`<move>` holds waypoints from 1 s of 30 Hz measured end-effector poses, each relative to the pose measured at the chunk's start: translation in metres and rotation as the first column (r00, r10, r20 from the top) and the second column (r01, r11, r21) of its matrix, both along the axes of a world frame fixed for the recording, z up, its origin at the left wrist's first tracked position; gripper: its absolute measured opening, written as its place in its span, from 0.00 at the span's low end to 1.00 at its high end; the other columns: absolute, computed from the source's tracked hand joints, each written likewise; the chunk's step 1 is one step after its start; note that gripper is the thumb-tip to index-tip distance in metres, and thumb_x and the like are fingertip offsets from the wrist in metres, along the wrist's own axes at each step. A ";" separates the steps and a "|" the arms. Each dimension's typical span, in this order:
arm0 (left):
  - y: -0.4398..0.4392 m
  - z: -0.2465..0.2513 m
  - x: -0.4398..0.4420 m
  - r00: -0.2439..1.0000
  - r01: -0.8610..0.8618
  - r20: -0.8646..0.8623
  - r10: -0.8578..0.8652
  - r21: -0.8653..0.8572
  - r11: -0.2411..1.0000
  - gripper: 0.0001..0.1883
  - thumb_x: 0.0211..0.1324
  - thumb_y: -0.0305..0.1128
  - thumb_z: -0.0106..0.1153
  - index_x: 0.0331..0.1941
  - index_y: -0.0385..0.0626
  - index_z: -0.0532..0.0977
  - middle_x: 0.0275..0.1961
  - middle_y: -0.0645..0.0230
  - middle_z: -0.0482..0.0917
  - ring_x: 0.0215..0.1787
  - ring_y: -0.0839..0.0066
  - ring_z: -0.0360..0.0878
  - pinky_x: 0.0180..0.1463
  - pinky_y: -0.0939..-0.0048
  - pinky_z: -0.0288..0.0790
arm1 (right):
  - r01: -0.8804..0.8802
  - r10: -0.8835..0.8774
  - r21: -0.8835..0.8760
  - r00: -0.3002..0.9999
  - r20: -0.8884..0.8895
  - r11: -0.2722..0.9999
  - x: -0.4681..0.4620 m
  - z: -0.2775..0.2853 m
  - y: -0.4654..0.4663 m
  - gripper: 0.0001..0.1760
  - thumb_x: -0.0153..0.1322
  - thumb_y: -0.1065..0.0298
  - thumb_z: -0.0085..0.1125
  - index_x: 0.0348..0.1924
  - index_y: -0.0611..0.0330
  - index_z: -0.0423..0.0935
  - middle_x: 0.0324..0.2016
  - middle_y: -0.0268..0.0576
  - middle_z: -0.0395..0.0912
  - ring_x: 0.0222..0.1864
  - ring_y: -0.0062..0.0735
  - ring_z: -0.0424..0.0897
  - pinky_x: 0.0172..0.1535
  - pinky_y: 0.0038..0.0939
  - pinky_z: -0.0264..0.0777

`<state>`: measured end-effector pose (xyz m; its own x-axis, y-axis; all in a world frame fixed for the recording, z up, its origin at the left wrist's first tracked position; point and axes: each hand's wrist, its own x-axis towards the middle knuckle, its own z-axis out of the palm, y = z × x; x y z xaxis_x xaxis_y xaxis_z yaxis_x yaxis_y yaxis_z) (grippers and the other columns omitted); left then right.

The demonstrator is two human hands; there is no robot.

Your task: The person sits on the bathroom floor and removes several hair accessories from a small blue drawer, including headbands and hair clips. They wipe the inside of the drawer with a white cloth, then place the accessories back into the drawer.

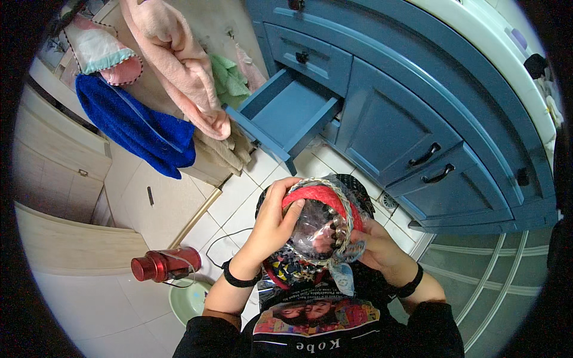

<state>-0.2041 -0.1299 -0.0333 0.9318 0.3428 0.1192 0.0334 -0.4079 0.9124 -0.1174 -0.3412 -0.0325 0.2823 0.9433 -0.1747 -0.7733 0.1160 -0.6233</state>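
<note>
My left hand (274, 226) grips the left side of a red braided headband (320, 195), its thumb lying over the band. On the other side, my right hand (380, 248) holds the right ends of the same bundle, its fingertips partly hidden. A pale braided headband (348, 217) with a bluish patterned scarf tie (342, 275) is gathered with the red one. Clear crinkled plastic (309, 228) shows inside the loop. Below the bands, a dark, colourfully patterned item (288, 270) rests at my lap, partly covered.
Ahead, a blue drawer (286, 112) sticks out of the blue cabinet (394, 116). Towels, including a pink one (179, 62) and a blue one (134, 125), hang at left. A red thermos flask (165, 264) and a green basin (179, 306) are at lower left. A floor drain (388, 200) lies by the cabinet.
</note>
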 end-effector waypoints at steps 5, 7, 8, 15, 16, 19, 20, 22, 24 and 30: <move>-0.016 0.022 0.002 0.968 -0.233 0.186 0.171 0.395 0.889 0.25 0.51 0.28 0.65 0.53 0.39 0.69 0.42 0.61 0.73 0.43 0.64 0.72 0.55 0.65 0.65 | 0.166 -0.160 0.013 0.970 -0.181 0.986 -0.006 -0.012 -0.004 0.26 0.77 0.62 0.51 0.65 0.62 0.60 0.56 0.47 0.74 0.58 0.37 0.75 0.61 0.41 0.71; -0.020 0.039 -0.004 0.983 -0.097 0.175 0.059 0.221 0.970 0.20 0.51 0.29 0.65 0.49 0.38 0.72 0.41 0.60 0.73 0.42 0.64 0.71 0.56 0.62 0.63 | 0.201 -0.202 -0.018 0.968 -0.148 0.979 -0.009 -0.013 -0.005 0.26 0.77 0.62 0.51 0.65 0.61 0.61 0.56 0.46 0.74 0.58 0.37 0.75 0.60 0.41 0.71; -0.022 0.047 -0.006 0.980 0.082 0.167 -0.105 0.140 0.987 0.19 0.50 0.31 0.67 0.46 0.41 0.74 0.40 0.62 0.74 0.41 0.63 0.72 0.56 0.60 0.63 | 0.230 -0.230 -0.011 0.967 -0.110 0.973 -0.011 -0.014 -0.004 0.26 0.77 0.60 0.51 0.64 0.61 0.62 0.55 0.46 0.74 0.58 0.37 0.75 0.60 0.40 0.71; -0.056 0.059 -0.010 0.960 0.277 -0.042 -0.276 0.268 0.923 0.36 0.36 0.41 0.78 0.51 0.42 0.71 0.53 0.56 0.74 0.55 0.56 0.72 0.59 0.60 0.66 | 0.283 -0.254 0.128 0.946 -0.202 0.951 -0.015 -0.013 0.005 0.38 0.78 0.38 0.29 0.68 0.60 0.57 0.64 0.46 0.66 0.66 0.37 0.65 0.69 0.43 0.56; -0.057 0.057 -0.010 0.961 0.273 -0.039 -0.273 0.270 0.923 0.35 0.37 0.38 0.77 0.51 0.41 0.70 0.54 0.54 0.73 0.55 0.55 0.72 0.58 0.60 0.66 | 0.279 -0.269 0.085 0.956 -0.112 0.956 -0.015 -0.013 0.006 0.44 0.76 0.32 0.17 0.69 0.60 0.56 0.65 0.47 0.64 0.68 0.38 0.62 0.70 0.43 0.51; -0.061 0.052 -0.012 0.974 0.216 -0.003 -0.225 0.293 0.931 0.32 0.38 0.33 0.76 0.50 0.41 0.70 0.52 0.54 0.73 0.54 0.55 0.72 0.58 0.60 0.67 | 0.251 -0.248 0.040 0.967 -0.064 0.967 -0.015 -0.009 0.006 0.42 0.77 0.34 0.18 0.69 0.59 0.56 0.65 0.48 0.64 0.68 0.42 0.63 0.70 0.47 0.51; -0.064 0.051 -0.014 0.980 0.190 0.003 -0.200 0.294 0.937 0.31 0.39 0.31 0.75 0.50 0.40 0.70 0.51 0.54 0.73 0.54 0.55 0.72 0.58 0.60 0.66 | 0.250 -0.245 0.077 0.967 -0.069 0.965 -0.016 -0.008 0.007 0.42 0.77 0.35 0.18 0.70 0.59 0.56 0.66 0.48 0.63 0.69 0.41 0.62 0.71 0.46 0.50; -0.068 0.049 -0.016 0.989 0.138 0.014 -0.148 0.286 0.948 0.30 0.39 0.27 0.74 0.49 0.40 0.70 0.49 0.54 0.74 0.55 0.55 0.72 0.59 0.59 0.66 | 0.261 -0.260 0.047 0.965 -0.021 0.964 -0.018 -0.005 0.008 0.41 0.78 0.35 0.18 0.70 0.59 0.55 0.67 0.48 0.62 0.69 0.41 0.60 0.71 0.46 0.49; -0.071 0.047 -0.016 0.993 0.082 0.053 -0.101 0.294 0.952 0.28 0.40 0.25 0.73 0.48 0.40 0.70 0.48 0.54 0.73 0.52 0.55 0.74 0.57 0.60 0.68 | 0.271 -0.268 0.071 0.962 -0.057 0.960 -0.020 -0.004 0.011 0.41 0.78 0.37 0.19 0.70 0.61 0.55 0.67 0.48 0.61 0.70 0.40 0.59 0.71 0.44 0.48; -0.072 0.042 -0.016 0.996 0.020 0.073 -0.045 0.312 0.950 0.25 0.41 0.22 0.69 0.46 0.40 0.71 0.46 0.54 0.76 0.48 0.55 0.78 0.49 0.63 0.73 | 0.331 -0.327 0.031 0.940 -0.102 0.943 -0.016 -0.013 0.021 0.37 0.80 0.41 0.25 0.65 0.67 0.61 0.62 0.50 0.68 0.66 0.39 0.65 0.70 0.43 0.52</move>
<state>-0.2199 -0.2019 0.0084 0.9251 0.2471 0.2882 -0.0512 -0.6709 0.7398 -0.1331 -0.3198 -0.0450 0.5627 0.8084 -0.1728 -0.7418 0.4015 -0.5372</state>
